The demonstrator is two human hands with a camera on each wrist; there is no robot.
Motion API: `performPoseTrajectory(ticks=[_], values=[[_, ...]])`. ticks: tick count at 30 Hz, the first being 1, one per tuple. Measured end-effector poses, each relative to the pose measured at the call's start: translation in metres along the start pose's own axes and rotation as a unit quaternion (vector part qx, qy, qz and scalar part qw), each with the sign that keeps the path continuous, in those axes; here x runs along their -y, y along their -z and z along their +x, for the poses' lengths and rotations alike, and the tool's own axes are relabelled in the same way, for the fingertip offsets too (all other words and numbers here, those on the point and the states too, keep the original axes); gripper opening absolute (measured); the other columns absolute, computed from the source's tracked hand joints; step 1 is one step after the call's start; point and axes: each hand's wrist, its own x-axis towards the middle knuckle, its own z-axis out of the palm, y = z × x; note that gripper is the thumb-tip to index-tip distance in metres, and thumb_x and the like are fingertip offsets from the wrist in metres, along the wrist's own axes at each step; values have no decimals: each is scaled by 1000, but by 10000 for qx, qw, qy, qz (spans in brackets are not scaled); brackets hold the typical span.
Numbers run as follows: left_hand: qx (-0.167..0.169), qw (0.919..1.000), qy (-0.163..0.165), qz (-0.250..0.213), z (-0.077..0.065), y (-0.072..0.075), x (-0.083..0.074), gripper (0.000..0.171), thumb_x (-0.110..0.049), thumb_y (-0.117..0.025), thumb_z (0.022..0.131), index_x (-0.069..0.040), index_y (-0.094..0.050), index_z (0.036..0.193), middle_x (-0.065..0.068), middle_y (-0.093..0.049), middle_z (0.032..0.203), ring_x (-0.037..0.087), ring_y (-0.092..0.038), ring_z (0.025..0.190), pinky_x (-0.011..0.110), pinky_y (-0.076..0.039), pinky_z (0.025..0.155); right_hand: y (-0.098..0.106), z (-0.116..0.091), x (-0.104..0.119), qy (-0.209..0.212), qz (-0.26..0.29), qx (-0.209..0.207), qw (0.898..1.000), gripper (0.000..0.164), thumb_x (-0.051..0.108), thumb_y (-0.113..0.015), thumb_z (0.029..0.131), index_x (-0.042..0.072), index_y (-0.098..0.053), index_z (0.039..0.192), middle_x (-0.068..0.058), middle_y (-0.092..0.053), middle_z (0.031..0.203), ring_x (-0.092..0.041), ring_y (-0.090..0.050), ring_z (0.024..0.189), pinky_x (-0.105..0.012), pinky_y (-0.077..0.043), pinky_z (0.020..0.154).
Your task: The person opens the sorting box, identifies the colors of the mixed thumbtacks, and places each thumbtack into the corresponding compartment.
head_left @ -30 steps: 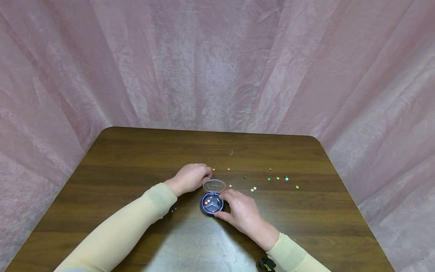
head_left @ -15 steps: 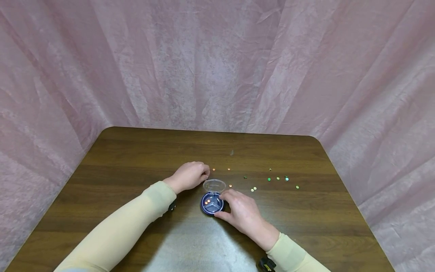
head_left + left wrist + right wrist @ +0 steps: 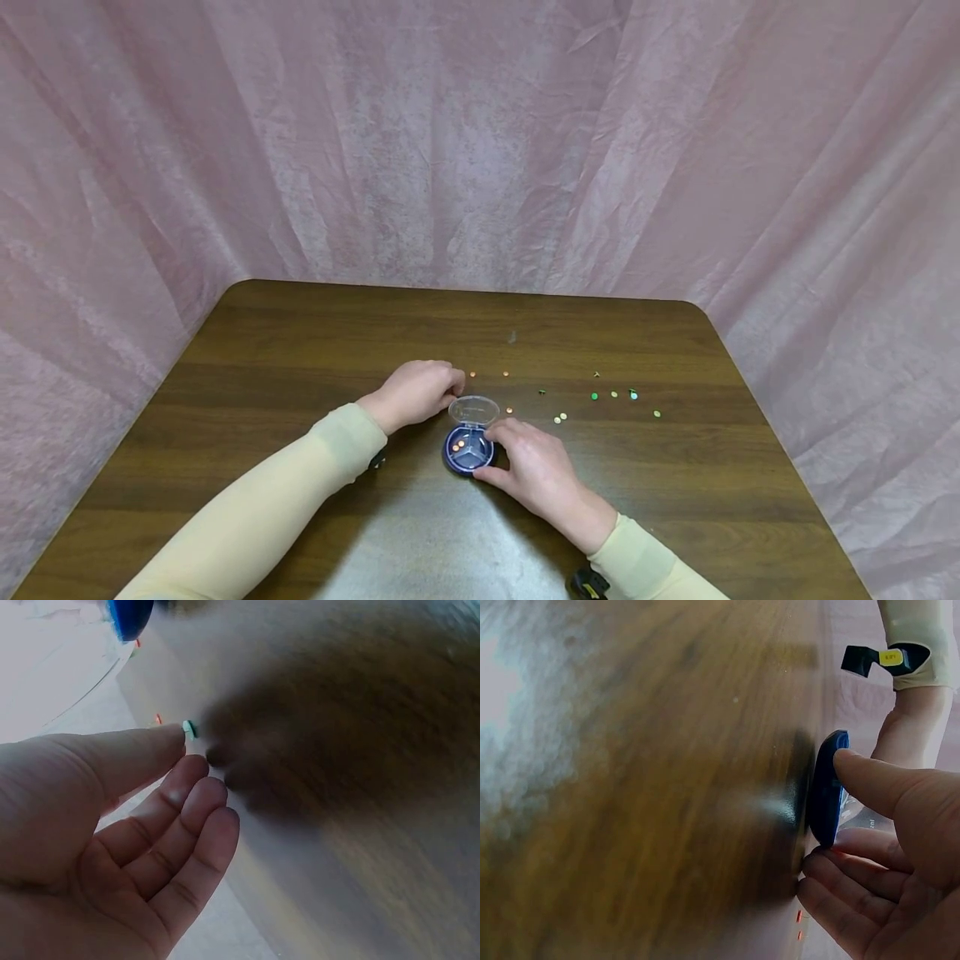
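Note:
A round blue pill case with three compartments stands on the table, its clear hinged lid raised. Two orange tacks lie in its left compartment. My right hand grips the case's right side between thumb and fingers; the right wrist view shows the thumb on the rim. Just left of the lid, my left hand is low over the table. In the left wrist view a small green thumbtack shows at its thumb tip, seemingly pinched; the index fingertip is hidden.
Loose orange tacks lie beyond and beside the lid. Several green and yellowish tacks are scattered farther right, some showing their pins. The wooden table ends at a pink curtain.
My left hand has shifted slightly left and away from the lid, with only small finger movement. The right hand and the pill case stay in place.

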Motion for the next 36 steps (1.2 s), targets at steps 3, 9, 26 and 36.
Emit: performPoseTrajectory(ticks=[3, 9, 26, 36], values=[[-82, 9999, -78, 76, 0, -2, 0, 8, -20, -71, 91, -23, -65, 86, -9, -55, 80, 8, -52, 71, 26, -46, 64, 0, 0, 0, 0, -9, 1, 10000, 50, 53, -79, 77, 16, -72, 109, 5, -67, 110, -13, -64, 103, -33, -52, 83], [-207, 9997, -97, 102, 0, -4, 0, 14, -17, -70, 91, -23, -62, 82, -9, -51, 77, 9, -50, 68, 26, -44, 61, 0, 0, 0, 5, -11, -5, 10000, 50, 53, -79, 77, 16, -72, 109, 5, -67, 111, -13, -64, 103, -33, -52, 83], [-360, 9989, -241, 150, 0, -5, -2, 14, -16, -72, 88, -25, -62, 81, -10, -50, 76, 8, -49, 67, 26, -42, 58, 0, 0, -1, 29, -17, -21, 10000, 50, 54, -79, 76, 16, -72, 109, 5, -67, 111, -13, -64, 104, -33, -52, 83], [-473, 9988, 58, -125, -3, -5, 3, 14, -19, -70, 89, -26, -60, 81, -10, -52, 77, 9, -50, 68, 28, -42, 60, -1, 0, -2, 65, -25, -72, 9999, 50, 54, -79, 76, 17, -72, 109, 6, -67, 110, -12, -64, 103, -32, -52, 82]])
